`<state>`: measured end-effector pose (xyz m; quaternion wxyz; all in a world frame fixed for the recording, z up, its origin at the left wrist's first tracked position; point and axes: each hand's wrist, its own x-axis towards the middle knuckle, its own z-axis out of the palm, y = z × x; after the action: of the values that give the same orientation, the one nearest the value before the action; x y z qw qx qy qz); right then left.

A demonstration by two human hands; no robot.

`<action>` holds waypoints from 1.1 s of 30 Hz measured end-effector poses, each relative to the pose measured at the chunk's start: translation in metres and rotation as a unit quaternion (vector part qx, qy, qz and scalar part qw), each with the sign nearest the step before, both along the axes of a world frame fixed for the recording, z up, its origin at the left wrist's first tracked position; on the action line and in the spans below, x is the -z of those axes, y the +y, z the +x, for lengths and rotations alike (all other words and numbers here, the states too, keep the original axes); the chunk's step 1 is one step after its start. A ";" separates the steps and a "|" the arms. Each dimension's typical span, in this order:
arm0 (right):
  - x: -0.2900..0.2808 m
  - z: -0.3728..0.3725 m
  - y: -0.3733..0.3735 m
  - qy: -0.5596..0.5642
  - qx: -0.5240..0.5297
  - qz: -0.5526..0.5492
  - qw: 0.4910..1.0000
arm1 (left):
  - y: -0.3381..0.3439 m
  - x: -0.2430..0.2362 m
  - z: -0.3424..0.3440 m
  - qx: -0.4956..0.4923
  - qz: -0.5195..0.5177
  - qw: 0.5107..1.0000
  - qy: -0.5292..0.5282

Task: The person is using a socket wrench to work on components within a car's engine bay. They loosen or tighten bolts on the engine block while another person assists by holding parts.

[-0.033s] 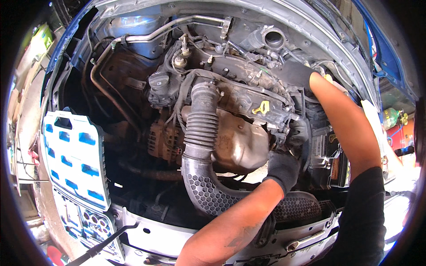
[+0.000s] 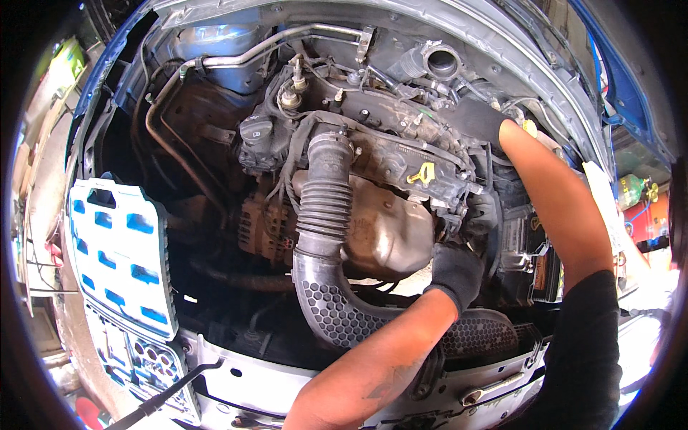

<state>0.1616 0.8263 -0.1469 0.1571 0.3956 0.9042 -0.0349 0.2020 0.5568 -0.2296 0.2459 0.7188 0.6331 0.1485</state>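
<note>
**Open engine bay [image 2: 190,118], and we lose sight of both grips**

We look down into the bay, where the engine [image 2: 387,165] fills the middle; it is at the engine's right end that we have both hands. Along the front, a silver crossmember [image 2: 272,374] runs from side to side. A big black air duct [image 2: 321,244] comes down over the engine's front, ribbed on its upper stretch, then bends right, where its wall carries a honeycomb pattern, and passes behind our left forearm [image 2: 380,351]. At the front left we see an opened tool case [image 2: 123,240], its pale lid raised and dotted with blue recesses.

Our right forearm [image 2: 559,193] reaches in from the right, a black sleeve [image 2: 584,344] around its lower part. A shiny metal shield [image 2: 394,229] sits between the duct and our left side, and the battery [image 2: 548,265] is partly hidden behind our right arm.

Our left hand [image 2: 459,272], in a dark glove, is low at the engine's front right corner, just beside a curved black hose [image 2: 495,240]. Our right hand [image 2: 476,118], gloved too, is farther back, among lines and fittings. Engine parts and the gloves hide the fingertips, so we cannot tell whether either grip is open, closed or holding anything.

Smaller still, a round black cap [image 2: 256,130] tops the engine's left end, and a yellow loop handle [image 2: 421,179] stands out near its right end.
</note>
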 end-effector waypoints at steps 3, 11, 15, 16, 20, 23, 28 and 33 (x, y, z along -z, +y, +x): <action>-0.008 -0.006 -0.005 -0.055 -0.010 0.019 0.998 | 0.000 0.005 0.001 -0.001 0.009 1.000 0.011; -0.012 0.000 -0.005 0.009 -0.052 -0.035 0.998 | 0.000 0.007 0.001 0.008 0.006 1.000 0.009; -0.015 -0.014 -0.015 -0.063 0.018 -0.022 0.998 | 0.001 0.003 -0.003 -0.003 -0.009 0.999 -0.035; -0.011 -0.011 -0.013 -0.056 -0.011 0.001 0.998 | 0.000 0.001 -0.003 -0.019 0.001 0.999 -0.049; 0.003 0.003 -0.004 0.001 -0.127 0.078 0.989 | 0.001 0.008 0.003 -0.008 0.003 1.000 -0.007; 0.010 0.014 0.008 0.061 -0.203 0.040 0.976 | 0.000 0.004 0.003 0.001 -0.001 1.000 0.001; -0.030 -0.022 -0.032 -0.035 0.149 -0.051 0.987 | 0.002 0.009 -0.002 0.021 -0.034 0.999 0.004; -0.015 -0.004 -0.009 -0.045 -0.005 0.001 0.999 | 0.002 0.015 0.001 0.010 -0.010 1.000 -0.005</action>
<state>0.1576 0.8169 -0.1317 0.1973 0.3924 0.8982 -0.0157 0.2029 0.5589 -0.2445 0.2577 0.7216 0.6264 0.1431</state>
